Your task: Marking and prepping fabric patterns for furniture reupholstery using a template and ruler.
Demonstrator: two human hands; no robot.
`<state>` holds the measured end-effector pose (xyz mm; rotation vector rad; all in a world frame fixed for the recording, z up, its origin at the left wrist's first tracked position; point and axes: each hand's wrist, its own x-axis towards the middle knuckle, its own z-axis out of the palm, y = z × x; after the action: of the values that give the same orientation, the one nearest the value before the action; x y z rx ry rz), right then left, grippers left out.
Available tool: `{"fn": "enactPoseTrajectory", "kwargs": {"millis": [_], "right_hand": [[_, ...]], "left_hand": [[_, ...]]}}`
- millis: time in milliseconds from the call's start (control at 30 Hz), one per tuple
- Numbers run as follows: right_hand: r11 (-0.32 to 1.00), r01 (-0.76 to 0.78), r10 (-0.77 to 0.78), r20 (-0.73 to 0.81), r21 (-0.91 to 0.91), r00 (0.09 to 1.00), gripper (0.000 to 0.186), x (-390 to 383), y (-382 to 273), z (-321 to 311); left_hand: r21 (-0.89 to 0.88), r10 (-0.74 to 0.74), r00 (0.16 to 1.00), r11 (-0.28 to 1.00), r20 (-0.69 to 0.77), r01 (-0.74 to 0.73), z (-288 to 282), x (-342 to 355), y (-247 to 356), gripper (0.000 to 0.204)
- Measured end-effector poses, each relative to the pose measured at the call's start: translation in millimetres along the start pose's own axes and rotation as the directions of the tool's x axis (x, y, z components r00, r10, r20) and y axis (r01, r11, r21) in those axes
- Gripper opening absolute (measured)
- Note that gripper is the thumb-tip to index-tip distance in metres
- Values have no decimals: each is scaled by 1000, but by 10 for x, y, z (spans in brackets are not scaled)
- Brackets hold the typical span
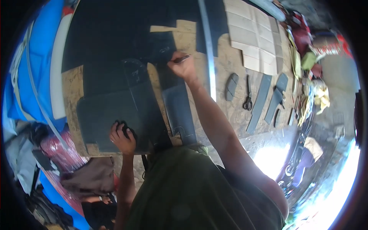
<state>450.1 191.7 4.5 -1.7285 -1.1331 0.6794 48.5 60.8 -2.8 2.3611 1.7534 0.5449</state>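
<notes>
A slim dark pen [181, 59] is held in my right hand [182, 69], which rests over a narrow dark piece of sheet material near pale chalk-like marks. My left hand [123, 141] lies on a large dark sheet [105, 111] close to the near edge of the table. Its fingers are spread, and the dark patch between them is too dim to make out. Thin pale outlines and small marks show on the dark material, including a curved outline around its middle. The pen's tip is hidden by my fingers.
A long metal straightedge [209, 50] crosses the wooden table [230, 57]. To its right lie a creased beige paper pattern [255, 38], black scissors [248, 94] and several cut grey pieces [259, 103]. Blue sheeting [42, 73] hangs at left, above a person's hand [105, 199] low down.
</notes>
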Motion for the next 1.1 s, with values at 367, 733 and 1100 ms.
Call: {"fn": "enactPoseTrajectory", "kwargs": {"millis": [367,733,1100], "right_hand": [[990,36,-2,-236,140,972,21,-1508,-18,-1856],[873,-404,-184,-950,-275,251,32,-3727,1996,-6060],[598,-673,178,-747,-435,640,52,-4179,3344,-8694]], "left_hand": [[-361,-7,992,932,-123,-38,-58,22,-218,30],[-319,530,847,797,-38,-513,891,-148,4122,32],[440,-237,786,897,571,-49,1794,-1207,5988,98]]}}
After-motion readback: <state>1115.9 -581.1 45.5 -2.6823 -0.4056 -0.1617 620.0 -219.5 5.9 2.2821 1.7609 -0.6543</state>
